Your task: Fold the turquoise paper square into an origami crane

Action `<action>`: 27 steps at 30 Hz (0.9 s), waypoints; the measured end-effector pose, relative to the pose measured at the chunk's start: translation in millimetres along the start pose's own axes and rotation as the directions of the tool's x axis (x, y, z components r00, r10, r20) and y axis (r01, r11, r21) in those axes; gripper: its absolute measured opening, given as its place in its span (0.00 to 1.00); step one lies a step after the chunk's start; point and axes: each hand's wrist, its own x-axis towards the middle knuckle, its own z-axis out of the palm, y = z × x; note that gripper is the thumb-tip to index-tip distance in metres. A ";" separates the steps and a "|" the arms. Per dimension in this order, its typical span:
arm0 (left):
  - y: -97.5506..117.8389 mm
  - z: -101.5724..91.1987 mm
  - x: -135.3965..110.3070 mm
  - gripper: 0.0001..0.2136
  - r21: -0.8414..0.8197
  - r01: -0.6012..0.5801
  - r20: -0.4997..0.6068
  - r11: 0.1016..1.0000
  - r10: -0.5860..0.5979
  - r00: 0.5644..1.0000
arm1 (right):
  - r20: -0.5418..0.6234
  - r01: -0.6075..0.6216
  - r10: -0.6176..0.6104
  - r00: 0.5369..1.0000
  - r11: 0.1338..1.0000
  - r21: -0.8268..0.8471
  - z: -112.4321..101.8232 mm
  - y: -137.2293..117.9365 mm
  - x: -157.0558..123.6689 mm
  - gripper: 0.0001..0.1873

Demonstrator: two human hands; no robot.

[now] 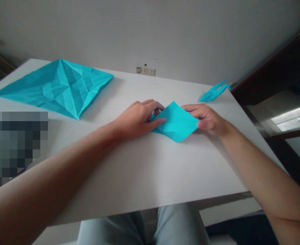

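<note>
A small folded turquoise paper [176, 121], diamond-shaped, lies on the white table [139, 170] in front of me. My left hand [137, 117] pinches its left corner, thumb on top and fingers curled over the edge. On the opposite side, my right hand [207, 118] grips the right corner with its fingers pressed together. Both forearms reach in from the near edge of the table.
A large creased turquoise sheet [59, 86] lies unfolded at the table's far left. A small finished folded paper figure [214, 92] sits at the far right corner. Dark furniture [279, 71] stands right of the table. A wall socket [145, 70] is behind.
</note>
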 end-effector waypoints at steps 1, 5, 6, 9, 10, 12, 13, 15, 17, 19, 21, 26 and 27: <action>0.0 0.4 0.2 0.19 0.010 0.008 0.002 1.000 -0.008 1.000 | -0.118 0.024 -0.024 0.993 1.000 0.000 -5.1 2.0 0.6 0.44; 4.4 0.4 0.2 0.22 0.072 0.066 0.012 0.995 -0.067 0.998 | -0.580 0.052 -0.095 0.809 0.995 -0.091 -18.0 7.5 3.4 0.37; 6.1 0.0 0.1 0.25 0.088 0.077 0.020 0.993 -0.079 0.997 | -0.584 0.016 -0.070 0.809 0.995 -0.096 -17.7 7.3 3.9 0.32; 10.7 -1.3 -0.5 0.32 0.124 0.074 0.062 0.990 -0.082 0.995 | -0.453 -0.071 -0.048 0.890 0.968 -0.242 -8.4 3.7 5.7 0.26; 11.7 -1.6 -0.5 0.32 0.128 0.063 0.078 0.990 -0.073 0.994 | -0.404 -0.067 -0.068 0.912 0.947 -0.313 -3.7 2.4 6.3 0.26; 12.7 -1.9 -0.6 0.30 0.122 0.029 0.101 0.992 -0.041 0.994 | -0.335 -0.035 -0.119 0.935 0.907 -0.420 5.4 0.8 7.6 0.28; 12.8 -2.0 -0.6 0.28 0.111 0.009 0.111 0.994 -0.021 0.994 | -0.302 -0.034 -0.118 0.946 0.891 -0.453 8.9 0.6 8.2 0.28; 12.6 -1.7 -0.7 0.26 0.078 -0.029 0.130 0.997 0.019 0.991 | -0.252 -0.054 -0.078 0.965 0.876 -0.479 13.1 0.8 8.8 0.25; 11.9 -0.8 -0.9 0.26 0.042 -0.028 0.125 0.999 0.022 0.992 | -0.234 -0.099 -0.009 0.972 0.889 -0.447 14.0 1.3 8.5 0.20; 11.0 0.5 -1.3 0.30 0.000 0.031 0.088 1.000 -0.031 0.996 | -0.244 -0.155 0.068 0.967 0.920 -0.360 13.0 1.4 7.5 0.17; 10.5 1.8 -1.7 0.36 -0.034 0.110 0.050 0.993 -0.108 0.993 | -0.254 -0.213 0.149 0.956 0.945 -0.249 11.9 1.3 6.4 0.20; 11.2 1.8 -2.9 0.39 0.006 0.160 0.071 0.987 -0.160 0.985 | -0.183 -0.309 0.310 0.933 0.950 0.032 12.7 2.2 7.2 0.32; 11.3 1.5 -3.2 0.36 0.029 0.157 0.062 0.987 -0.158 0.985 | -0.170 -0.314 0.322 0.931 0.947 0.071 13.1 3.1 8.1 0.34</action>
